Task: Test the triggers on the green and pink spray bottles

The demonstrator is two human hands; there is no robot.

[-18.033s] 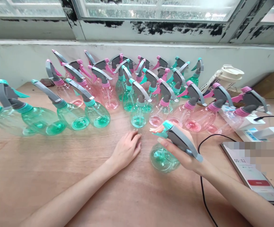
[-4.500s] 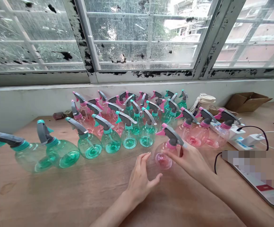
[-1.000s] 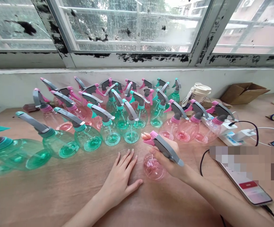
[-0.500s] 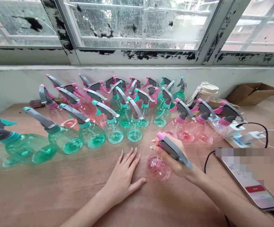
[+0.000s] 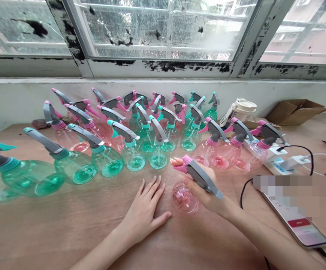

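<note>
My right hand (image 5: 204, 187) is wrapped round the neck of a pink spray bottle (image 5: 186, 198) with a grey and pink trigger head. The bottle is on the wooden table, its clear round base towards me and its head tilted to the right. Part of the neck is hidden by my fingers. Flat on the table to its left lies my left hand (image 5: 145, 206), fingers spread and holding nothing. Just beyond my left fingertips stands a green spray bottle (image 5: 159, 155). Pink spray bottles (image 5: 222, 153) stand behind my right hand.
Several green spray bottles (image 5: 108, 161) and pink ones fill the back and left of the table. At right are a phone (image 5: 306, 228) with cables, a white power strip (image 5: 278, 165), a lidded cup (image 5: 243, 108) and a cardboard box (image 5: 295, 112).
The view has shifted slightly. My right fingers have moved a little on the neck, and the pink trigger now shows beyond them. My left hand rests as before.
</note>
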